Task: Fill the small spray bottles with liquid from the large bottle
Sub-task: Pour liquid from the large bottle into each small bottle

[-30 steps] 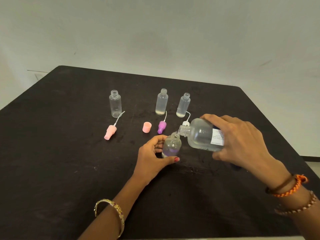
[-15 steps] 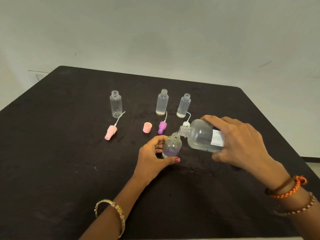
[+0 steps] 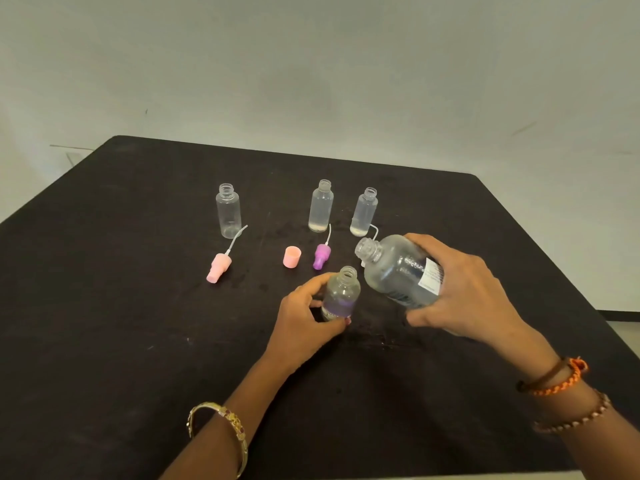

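On the black square table (image 3: pixel 138 306), the right hand (image 3: pixel 464 292) grips the large clear plastic bottle with a white label (image 3: pixel 401 271), tilted with its open neck pointing up-left, above and just right of the small clear spray bottle (image 3: pixel 341 294) that the left hand (image 3: pixel 304 320) holds upright on the tabletop with fingers curled round it. Three more small clear uncapped bottles stand behind: one at left (image 3: pixel 229 211), a middle one (image 3: pixel 321 206) and a right one (image 3: pixel 363 212). Between the rows lie a pink spray head with tube (image 3: pixel 219 266), a purple spray head (image 3: pixel 322 256) and a pink cap (image 3: pixel 291 257).

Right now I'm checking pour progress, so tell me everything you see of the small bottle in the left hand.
The small bottle is clear plastic with an open threaded neck and no cap. It stands roughly upright on the table, some liquid in its lower part. The left hand grips its lower half.
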